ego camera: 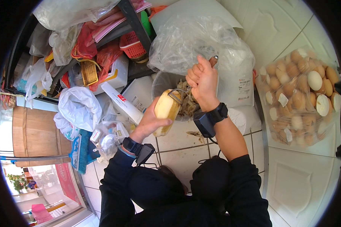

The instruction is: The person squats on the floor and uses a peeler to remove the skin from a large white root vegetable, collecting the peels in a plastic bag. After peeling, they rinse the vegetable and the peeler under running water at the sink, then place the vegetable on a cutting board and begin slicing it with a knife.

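Observation:
My left hand [151, 119] holds a thick, pale yellow root vegetable [167, 109], with strips of brownish skin left along its lower right side. In my right hand [202, 81] is a peeler [214, 59] with a wooden handle, gripped in the fist. Its metal head lies against the upper end of the vegetable. Beneath both hands stands a lined waste bin [162, 82] with many peelings [184, 109] in it. A few more peelings [195, 134] lie on the tiled floor just in front of the bin.
A clear bag of eggshells [298, 96] is at the right by white cabinet doors [292, 181]. Large clear plastic bags [199, 42] rise behind the bin. To the left are a cluttered shelf [110, 37], a white plastic bag [79, 105], a long white box [122, 102] and a blue broom [81, 151].

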`<state>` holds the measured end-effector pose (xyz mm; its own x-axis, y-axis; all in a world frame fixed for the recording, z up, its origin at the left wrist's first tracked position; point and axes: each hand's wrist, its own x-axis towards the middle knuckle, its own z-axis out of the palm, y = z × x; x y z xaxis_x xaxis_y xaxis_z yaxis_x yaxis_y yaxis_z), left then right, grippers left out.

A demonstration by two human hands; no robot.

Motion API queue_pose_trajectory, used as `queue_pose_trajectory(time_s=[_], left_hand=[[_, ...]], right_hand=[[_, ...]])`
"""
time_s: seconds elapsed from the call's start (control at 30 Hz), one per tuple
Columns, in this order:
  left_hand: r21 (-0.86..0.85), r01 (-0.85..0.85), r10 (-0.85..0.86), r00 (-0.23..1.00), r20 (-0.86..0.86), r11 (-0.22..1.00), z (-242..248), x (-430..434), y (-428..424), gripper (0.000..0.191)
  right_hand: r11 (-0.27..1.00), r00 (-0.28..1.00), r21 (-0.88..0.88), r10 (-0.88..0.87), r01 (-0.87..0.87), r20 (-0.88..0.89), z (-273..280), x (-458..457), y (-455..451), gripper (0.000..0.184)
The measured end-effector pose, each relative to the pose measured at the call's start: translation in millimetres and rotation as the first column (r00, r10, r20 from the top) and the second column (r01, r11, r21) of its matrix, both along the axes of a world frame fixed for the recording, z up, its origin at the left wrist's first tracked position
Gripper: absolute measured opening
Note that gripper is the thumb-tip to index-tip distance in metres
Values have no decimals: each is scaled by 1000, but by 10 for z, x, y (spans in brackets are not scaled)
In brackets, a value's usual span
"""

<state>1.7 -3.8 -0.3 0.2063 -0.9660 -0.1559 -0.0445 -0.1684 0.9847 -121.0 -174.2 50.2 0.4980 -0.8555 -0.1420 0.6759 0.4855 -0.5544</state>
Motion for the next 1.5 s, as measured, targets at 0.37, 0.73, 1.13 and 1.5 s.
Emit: queue_pose_trajectory(time_s=[0.37, 0.73, 1.13, 1.5], left_hand=[[118, 84, -65, 986, -155, 989, -42, 33, 12, 74], [-29, -95, 99, 982, 161, 995, -120, -151, -54, 74], [94, 38, -39, 999, 9, 995, -131, -46, -34, 77], [38, -90, 83, 984, 157, 995, -161, -163, -66, 69]], right_hand=[[997, 997, -14, 78, -78, -6, -161, 27, -95, 41], [983, 997, 162, -82, 82, -9, -339, 52, -201, 37], [992, 1000, 126, 7, -5, -13, -378, 51, -229, 39], [971, 987, 180, -145, 154, -65, -402, 124, -222, 38]])
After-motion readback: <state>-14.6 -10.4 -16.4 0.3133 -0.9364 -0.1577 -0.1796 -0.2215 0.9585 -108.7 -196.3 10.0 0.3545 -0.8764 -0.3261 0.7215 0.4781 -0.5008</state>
